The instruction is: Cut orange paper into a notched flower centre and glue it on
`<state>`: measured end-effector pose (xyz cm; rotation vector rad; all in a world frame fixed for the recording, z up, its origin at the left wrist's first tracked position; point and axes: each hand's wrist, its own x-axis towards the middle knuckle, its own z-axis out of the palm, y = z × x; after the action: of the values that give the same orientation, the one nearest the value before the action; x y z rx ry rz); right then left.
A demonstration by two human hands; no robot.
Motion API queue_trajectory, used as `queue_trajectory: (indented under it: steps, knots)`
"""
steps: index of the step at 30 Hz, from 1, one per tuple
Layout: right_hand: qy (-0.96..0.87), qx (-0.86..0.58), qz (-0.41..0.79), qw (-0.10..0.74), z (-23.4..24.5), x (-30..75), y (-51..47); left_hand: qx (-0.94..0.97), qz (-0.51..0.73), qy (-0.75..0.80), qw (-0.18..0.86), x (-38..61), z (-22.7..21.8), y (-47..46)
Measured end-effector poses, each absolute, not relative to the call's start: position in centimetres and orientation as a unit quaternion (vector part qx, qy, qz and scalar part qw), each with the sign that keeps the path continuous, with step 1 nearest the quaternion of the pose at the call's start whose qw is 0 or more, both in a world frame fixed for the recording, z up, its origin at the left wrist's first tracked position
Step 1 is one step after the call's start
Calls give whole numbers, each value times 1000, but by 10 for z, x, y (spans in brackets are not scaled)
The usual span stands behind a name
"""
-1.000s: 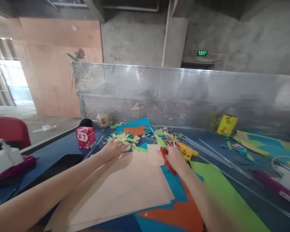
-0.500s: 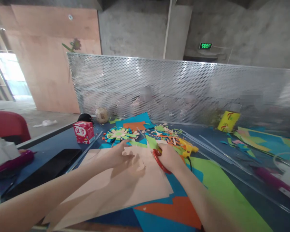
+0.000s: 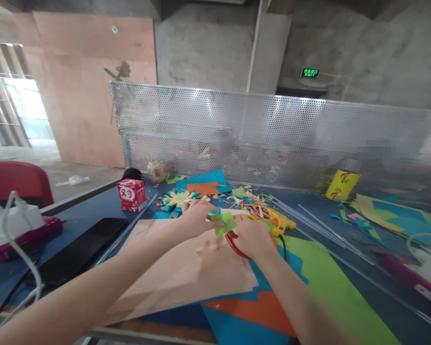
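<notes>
My right hand (image 3: 253, 235) is closed around red-handled scissors (image 3: 234, 245), whose blades are mostly hidden. Close by, my left hand (image 3: 197, 219) pinches the left edge of a small light-green paper piece (image 3: 227, 222) between thumb and fingers. The piece spans the gap between both hands, and its right edge reaches my right fingertips. Under the hands lie pale pink paper sheets (image 3: 179, 268), with small pink scraps (image 3: 209, 247) on top. Just behind my left hand is a layered paper flower (image 3: 177, 197) of green, cream, blue and orange strips.
A yellow glue gun (image 3: 280, 221) and paper shreds (image 3: 249, 200) lie beyond my right hand. On the left are a black phone (image 3: 81, 249) and a red box (image 3: 131, 195). Clear sticks (image 3: 316, 223) and a large green sheet (image 3: 339, 282) are at right. A perforated metal screen (image 3: 187, 129) stands behind.
My left hand has moved up and right to the green paper and now pinches it. The green piece has turned flatter beside my right hand. The view has shifted slightly left.
</notes>
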<state>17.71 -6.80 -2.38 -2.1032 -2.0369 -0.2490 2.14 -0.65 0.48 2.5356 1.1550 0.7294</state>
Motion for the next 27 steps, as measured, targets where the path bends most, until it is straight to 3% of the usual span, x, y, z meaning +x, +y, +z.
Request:
queue_trajectory:
  steps: [8,12,19,23,27]
  knots:
    - [-678,-716,-94,136,-26,178,-67,832,373,361,197,13,1,20]
    - [-628,-754,-58,183,-30,188,-63,744,474,318,347,6,-5,24]
    - [-645,-660,64,380,-31,193,-67,556,524,323,558,8,-19,20]
    - [-657,-670,76,338,-30,182,-74,496,525,285,630,10,-18,10]
    - [-661,-663,130,327,-31,176,-77,501,537,242,634,13,-16,3]
